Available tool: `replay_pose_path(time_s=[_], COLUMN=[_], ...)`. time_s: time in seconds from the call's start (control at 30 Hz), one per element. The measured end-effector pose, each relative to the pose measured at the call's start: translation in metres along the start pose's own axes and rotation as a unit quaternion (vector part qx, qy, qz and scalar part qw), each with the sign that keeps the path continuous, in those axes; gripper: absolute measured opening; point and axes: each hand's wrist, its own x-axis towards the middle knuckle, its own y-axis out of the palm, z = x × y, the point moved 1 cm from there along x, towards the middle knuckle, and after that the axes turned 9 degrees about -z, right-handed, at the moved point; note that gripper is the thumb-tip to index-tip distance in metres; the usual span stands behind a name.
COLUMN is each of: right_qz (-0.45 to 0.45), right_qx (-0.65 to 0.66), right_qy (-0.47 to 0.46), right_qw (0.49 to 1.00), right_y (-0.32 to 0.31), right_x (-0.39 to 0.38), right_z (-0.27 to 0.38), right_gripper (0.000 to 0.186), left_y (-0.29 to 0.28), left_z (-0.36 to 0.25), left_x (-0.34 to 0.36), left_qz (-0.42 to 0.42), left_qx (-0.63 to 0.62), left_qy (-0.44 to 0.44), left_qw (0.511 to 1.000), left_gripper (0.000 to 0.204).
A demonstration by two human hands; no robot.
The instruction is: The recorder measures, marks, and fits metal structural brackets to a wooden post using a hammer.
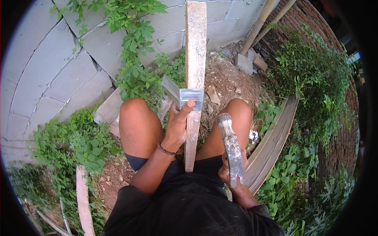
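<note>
A long, rough wooden beam [195, 51] runs up between my bent knees, its near end at my lap. Against it sits a bent piece of silver sheet metal [191, 95], with one flap angled off to the left. My left hand [177, 128] is closed on this metal, thumb pressed to its front face; the other fingers are mostly hidden behind. Over my right thigh, my right hand [224, 172] grips a hammer [232, 147]. Its worn, paint-spattered head faces upward and hides most of the handle and several fingers.
A grey block wall [59, 63] stands ahead and left, with vines [136, 43] hanging on it. At right lie a long curved board [271, 141] and dense shrubs [311, 86] before a brick wall [342, 129]. Broken blocks [244, 63] and rubble-strewn soil [226, 78] lie ahead.
</note>
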Motion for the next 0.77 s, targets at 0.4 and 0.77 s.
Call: replay_pose_path(time_s=[0.4, 0.77], right_qz=[0.052, -0.001], right_qx=[-0.122, 0.160], right_qy=[-0.135, 0.153], right_qw=[0.982, 0.975], right_y=[0.010, 0.057], right_x=[0.001, 0.068], right_z=[-0.023, 0.053], right_gripper=[0.029, 0.042], left_y=[-0.001, -0.018], left_z=[-0.011, -0.008], left_x=[0.000, 0.004], left_qz=[0.017, 0.043], left_qx=[0.056, 0.088], left_qy=[0.041, 0.027], left_qw=[0.997, 0.995], left_gripper=[0.063, 0.074])
